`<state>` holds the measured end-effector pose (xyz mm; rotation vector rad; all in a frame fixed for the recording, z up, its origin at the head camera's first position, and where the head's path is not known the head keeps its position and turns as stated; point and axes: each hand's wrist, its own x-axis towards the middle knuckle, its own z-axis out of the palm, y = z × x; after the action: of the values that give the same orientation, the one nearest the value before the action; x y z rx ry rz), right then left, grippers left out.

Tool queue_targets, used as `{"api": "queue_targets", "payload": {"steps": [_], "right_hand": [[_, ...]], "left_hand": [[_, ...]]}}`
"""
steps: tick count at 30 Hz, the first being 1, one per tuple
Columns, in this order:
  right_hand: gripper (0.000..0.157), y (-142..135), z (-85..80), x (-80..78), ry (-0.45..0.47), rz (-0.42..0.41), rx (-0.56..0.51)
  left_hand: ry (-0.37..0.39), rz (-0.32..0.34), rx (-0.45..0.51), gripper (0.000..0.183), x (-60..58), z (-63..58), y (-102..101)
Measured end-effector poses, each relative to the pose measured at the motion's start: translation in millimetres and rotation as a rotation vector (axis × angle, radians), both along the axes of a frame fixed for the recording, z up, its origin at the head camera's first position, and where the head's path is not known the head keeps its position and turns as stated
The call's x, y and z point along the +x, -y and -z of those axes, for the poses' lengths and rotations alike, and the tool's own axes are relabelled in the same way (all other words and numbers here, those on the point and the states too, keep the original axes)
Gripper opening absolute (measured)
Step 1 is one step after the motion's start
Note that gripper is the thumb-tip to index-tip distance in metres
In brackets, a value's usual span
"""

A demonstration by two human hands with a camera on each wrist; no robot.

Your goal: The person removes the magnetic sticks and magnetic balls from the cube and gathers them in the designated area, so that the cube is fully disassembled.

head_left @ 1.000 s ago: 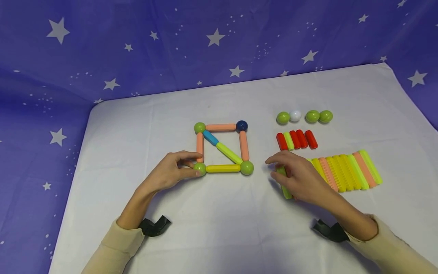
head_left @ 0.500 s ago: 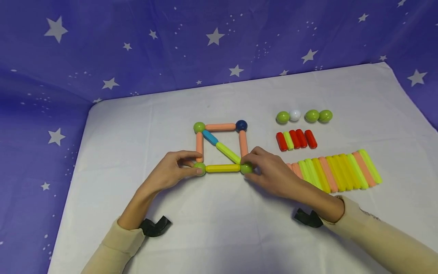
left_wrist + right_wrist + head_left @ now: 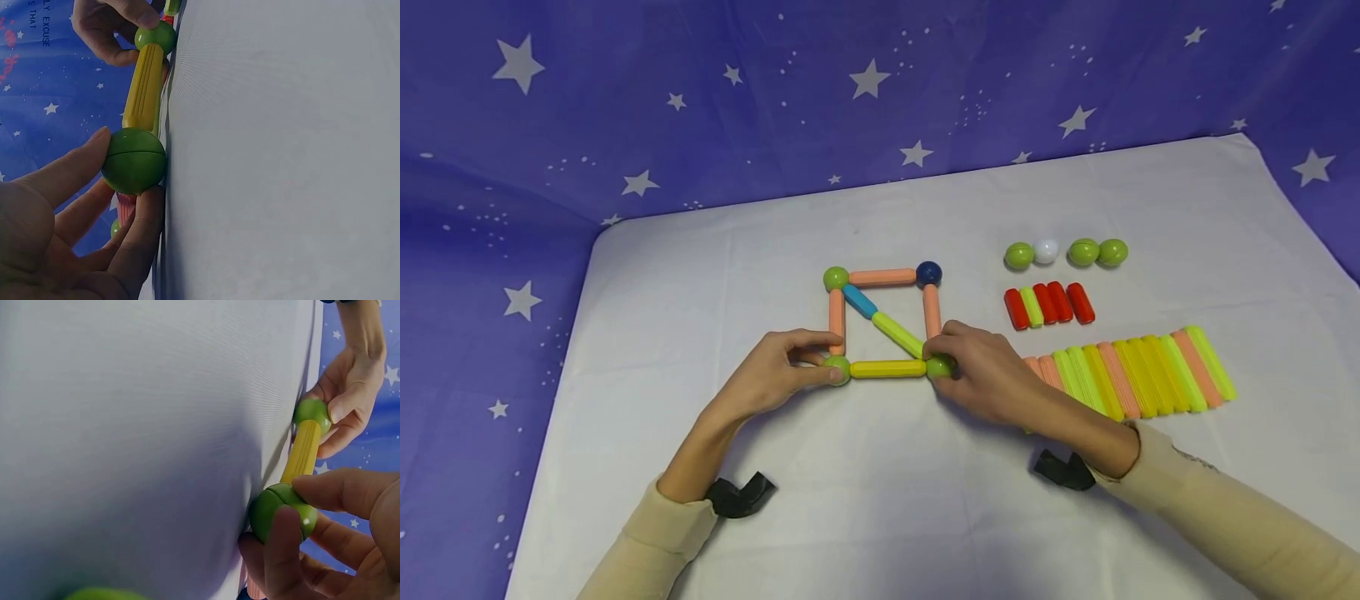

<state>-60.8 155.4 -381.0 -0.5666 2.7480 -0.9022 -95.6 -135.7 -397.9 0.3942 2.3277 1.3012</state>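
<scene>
A flat square of rods and balls lies on the white table. My left hand (image 3: 778, 371) pinches the green ball (image 3: 134, 161) at its near left corner between thumb and fingers. At the near right corner, my right hand (image 3: 988, 375) grips another green ball (image 3: 281, 511) the same way. A yellow rod (image 3: 888, 369) joins these two balls. Pink rods form the other sides, meeting a green ball (image 3: 836, 278) at far left and a dark blue ball (image 3: 928, 273) at far right. Across the square runs a diagonal of a blue rod (image 3: 860, 302) and a lime rod (image 3: 898, 334).
Right of the square lies a row of long yellow, lime and pink rods (image 3: 1142, 377), partly behind my right arm. Beyond it are short red rods (image 3: 1058, 302) with one lime. Green balls (image 3: 1083, 252) and a white ball (image 3: 1046, 251) sit farther back.
My right hand has moved left from beside the long rods to the near right green ball and now grips it. My left hand has kept its hold.
</scene>
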Motion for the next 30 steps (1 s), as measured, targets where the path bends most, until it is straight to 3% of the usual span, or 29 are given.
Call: {"api": "queue_targets", "payload": {"steps": [30], "right_hand": [[0.026, -1.9, -4.5, -3.7, 0.166, -0.064, 0.014]], "left_hand": [[0.006, 0.001, -0.004, 0.048, 0.6, -2.4, -1.6]]}}
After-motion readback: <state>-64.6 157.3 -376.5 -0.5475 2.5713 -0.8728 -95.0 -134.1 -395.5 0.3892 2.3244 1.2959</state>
